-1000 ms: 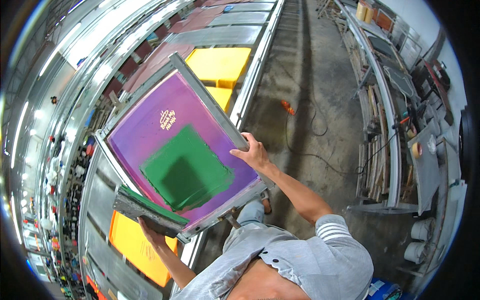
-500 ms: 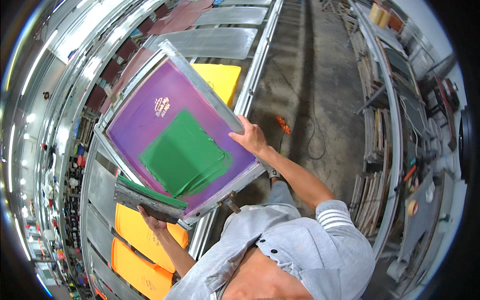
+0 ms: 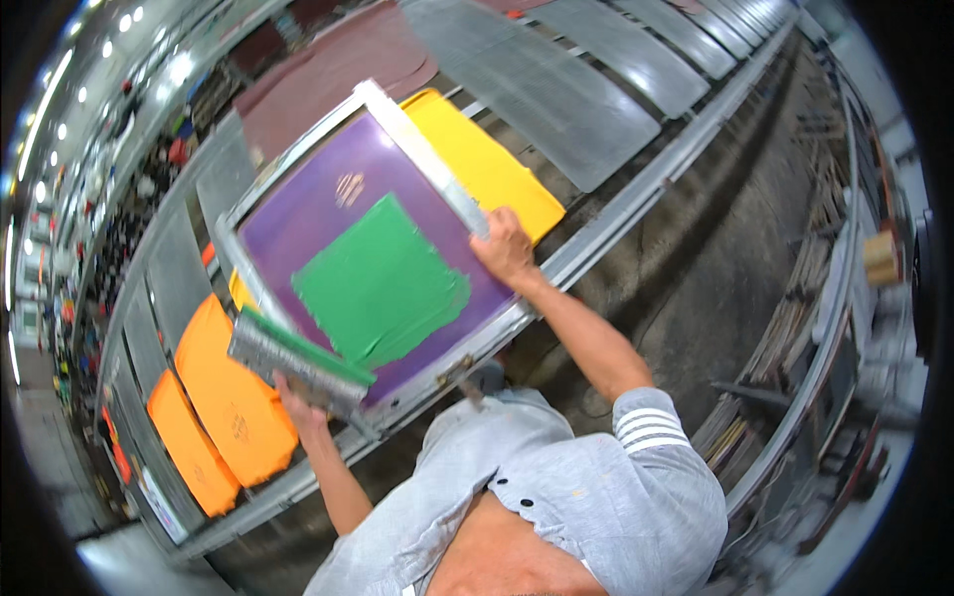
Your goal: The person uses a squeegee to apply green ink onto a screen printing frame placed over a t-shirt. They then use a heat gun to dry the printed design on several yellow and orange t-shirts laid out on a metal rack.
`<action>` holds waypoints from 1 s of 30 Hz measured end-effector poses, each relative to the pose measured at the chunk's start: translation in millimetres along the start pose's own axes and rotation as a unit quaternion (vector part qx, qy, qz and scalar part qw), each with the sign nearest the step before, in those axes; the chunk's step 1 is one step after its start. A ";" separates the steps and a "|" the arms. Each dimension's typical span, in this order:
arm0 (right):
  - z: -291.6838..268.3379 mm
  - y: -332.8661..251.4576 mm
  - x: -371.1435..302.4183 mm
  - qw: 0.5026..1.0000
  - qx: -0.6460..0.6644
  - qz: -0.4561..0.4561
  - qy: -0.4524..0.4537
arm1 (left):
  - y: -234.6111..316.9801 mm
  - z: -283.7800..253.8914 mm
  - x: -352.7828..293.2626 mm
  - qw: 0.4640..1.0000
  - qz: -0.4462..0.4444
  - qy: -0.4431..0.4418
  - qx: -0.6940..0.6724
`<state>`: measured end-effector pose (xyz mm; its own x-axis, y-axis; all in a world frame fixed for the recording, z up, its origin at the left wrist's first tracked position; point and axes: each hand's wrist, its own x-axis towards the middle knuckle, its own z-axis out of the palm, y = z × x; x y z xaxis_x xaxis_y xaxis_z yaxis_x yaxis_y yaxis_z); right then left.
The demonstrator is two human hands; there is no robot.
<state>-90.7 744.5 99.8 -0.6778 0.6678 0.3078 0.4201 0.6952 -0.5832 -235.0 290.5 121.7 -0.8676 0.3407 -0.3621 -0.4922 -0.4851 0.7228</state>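
My right hand [image 3: 505, 250] is closed on the right side of a screen printing frame [image 3: 427, 149], which is held tilted over the table. Its mesh [image 3: 288, 223] is purple, with a small pale design near the far end. A thick patch of green ink [image 3: 378, 283] covers the middle. At the frame's near left corner, my left hand [image 3: 300, 405] grips a squeegee [image 3: 298, 363] with green ink along its blade; some fingers are hidden beneath it. Behind the frame's right side lies a yellow fabric piece [image 3: 487, 169], partly covered.
Two orange printed fabric pieces [image 3: 234, 397] lie on grey boards at left. More grey boards [image 3: 566, 99] run along the table to the far right, bounded by a metal rail [image 3: 636, 194]. Dark red sheets [image 3: 328, 79] lie behind. Wooden frames [image 3: 785, 348] stand stacked across the aisle.
My view has turned, so the table now slants to the upper right. More of the yellow piece shows beside the frame. Both hands keep their holds.
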 end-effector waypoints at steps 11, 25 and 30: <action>25.3 38.5 106.1 0.992 -0.096 -0.055 -0.060 | -65.2 33.6 55.3 0.992 -0.028 0.077 -0.098; 44.6 102.3 77.9 0.996 -0.039 -0.024 -0.079 | -99.7 60.3 47.5 0.985 0.007 0.162 -0.053; 46.9 108.7 75.9 0.996 -0.034 -0.028 -0.083 | -105.2 59.2 42.4 0.985 0.017 0.172 -0.025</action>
<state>-124.8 858.3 24.5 -0.7893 0.5781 0.2069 0.4152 0.7507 -0.5139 -215.8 403.7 65.1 -0.8521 0.0347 -0.5223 -0.4577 -0.5335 0.7113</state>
